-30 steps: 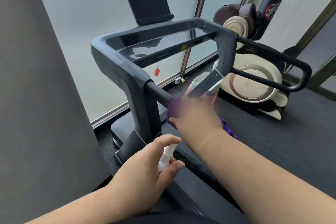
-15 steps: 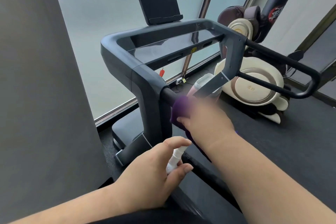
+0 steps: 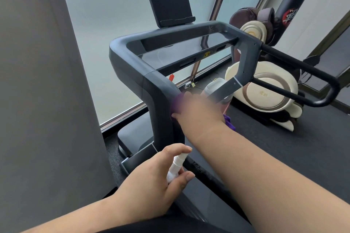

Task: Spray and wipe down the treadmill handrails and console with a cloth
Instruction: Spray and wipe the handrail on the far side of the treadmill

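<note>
A dark grey treadmill stands ahead with a glossy console point(image 3: 181, 51) and a black tablet holder point(image 3: 168, 2) above it. My right hand point(image 3: 198, 109), blurred by motion, presses a purple cloth point(image 3: 176, 104) around the left handrail, right where it meets the grey upright point(image 3: 161, 100). A corner of the cloth hangs below my wrist. The rail itself is hidden under hand and forearm. My left hand point(image 3: 151, 181) holds a small white spray bottle point(image 3: 176, 166) low in front of me, nozzle up, index finger over the top. The right handrail point(image 3: 303, 70) loops out at the right.
A grey wall panel point(image 3: 47, 100) fills the left side, close to the treadmill. Frosted windows point(image 3: 106, 24) are behind. A cream and brown massage chair point(image 3: 265, 89) and a black punching bag point(image 3: 295, 2) stand at the right. A pink bottle point(image 3: 216, 86) sits behind the console frame. The belt point(image 3: 284, 147) runs below.
My right hand has slid the purple cloth forward along the left handrail up to the grey upright. My left hand with the spray bottle has stayed low.
</note>
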A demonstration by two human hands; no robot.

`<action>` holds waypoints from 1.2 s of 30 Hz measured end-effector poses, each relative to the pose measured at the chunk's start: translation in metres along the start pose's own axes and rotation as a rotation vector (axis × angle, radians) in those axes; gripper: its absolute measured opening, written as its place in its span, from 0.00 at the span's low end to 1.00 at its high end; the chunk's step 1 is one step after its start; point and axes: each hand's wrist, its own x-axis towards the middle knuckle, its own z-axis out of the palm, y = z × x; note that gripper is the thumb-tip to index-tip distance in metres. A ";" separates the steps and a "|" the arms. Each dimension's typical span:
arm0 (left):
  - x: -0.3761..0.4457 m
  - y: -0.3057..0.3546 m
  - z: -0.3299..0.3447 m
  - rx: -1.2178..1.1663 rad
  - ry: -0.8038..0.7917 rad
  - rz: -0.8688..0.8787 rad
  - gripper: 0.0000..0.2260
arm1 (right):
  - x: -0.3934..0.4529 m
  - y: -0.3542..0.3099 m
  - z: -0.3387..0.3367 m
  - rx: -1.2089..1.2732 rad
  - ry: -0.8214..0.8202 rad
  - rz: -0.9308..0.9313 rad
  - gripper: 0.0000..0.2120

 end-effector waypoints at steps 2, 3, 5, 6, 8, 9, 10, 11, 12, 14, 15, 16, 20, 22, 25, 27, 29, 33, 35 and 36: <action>0.000 0.000 0.000 -0.004 0.003 0.005 0.19 | 0.006 0.000 0.000 0.019 -0.020 -0.016 0.28; 0.000 0.000 -0.001 -0.009 0.004 0.012 0.19 | 0.005 0.003 0.000 0.031 -0.024 -0.027 0.28; 0.000 0.000 -0.001 -0.010 0.010 0.033 0.19 | -0.003 0.015 -0.002 0.087 -0.035 -0.028 0.26; 0.000 -0.001 -0.002 -0.006 0.015 0.041 0.19 | -0.009 0.022 -0.004 0.123 -0.046 -0.015 0.25; -0.001 -0.004 -0.004 0.000 0.030 0.052 0.19 | -0.024 0.035 -0.004 0.150 -0.063 0.017 0.25; -0.002 -0.007 -0.006 0.003 0.041 0.056 0.19 | -0.031 0.039 -0.003 0.128 -0.053 0.018 0.25; -0.002 -0.011 -0.008 0.007 0.056 0.057 0.19 | -0.037 0.042 -0.002 0.093 -0.031 0.006 0.25; -0.003 -0.014 -0.011 0.011 0.070 0.053 0.18 | -0.039 0.042 -0.001 0.061 -0.010 -0.004 0.25; -0.005 -0.018 -0.013 0.013 0.080 0.045 0.18 | -0.039 0.040 -0.001 0.041 -0.001 -0.004 0.25; -0.006 -0.023 -0.016 0.020 0.089 0.032 0.18 | -0.031 0.031 -0.003 0.022 -0.022 0.023 0.26; -0.007 -0.024 -0.017 0.022 0.092 0.028 0.18 | -0.024 0.026 -0.005 0.014 -0.038 0.031 0.27; -0.007 -0.025 -0.018 0.023 0.096 0.025 0.18 | -0.017 0.021 -0.007 0.012 -0.057 0.036 0.28; -0.008 -0.019 -0.015 0.035 0.087 0.035 0.19 | 0.009 0.016 -0.015 0.143 -0.202 0.027 0.27; -0.009 -0.015 -0.012 0.025 0.073 0.040 0.19 | 0.014 0.021 -0.016 0.237 -0.255 0.020 0.25; -0.010 -0.010 -0.008 0.020 0.069 0.064 0.19 | 0.009 0.032 -0.016 0.280 -0.274 0.025 0.24; -0.011 -0.009 -0.008 0.016 0.072 0.067 0.19 | 0.002 0.038 -0.017 0.275 -0.299 0.052 0.25; -0.013 -0.011 -0.010 0.004 0.075 0.058 0.19 | -0.008 0.039 -0.015 0.188 -0.281 0.077 0.27; -0.016 -0.014 -0.012 -0.030 0.083 0.011 0.18 | -0.010 0.017 -0.010 -0.009 -0.127 0.141 0.29; -0.015 -0.013 -0.012 -0.032 0.074 -0.003 0.18 | 0.002 0.004 -0.003 -0.055 -0.080 0.148 0.28; -0.014 -0.012 -0.011 -0.032 0.069 -0.001 0.18 | 0.007 -0.001 0.000 -0.069 -0.050 0.134 0.26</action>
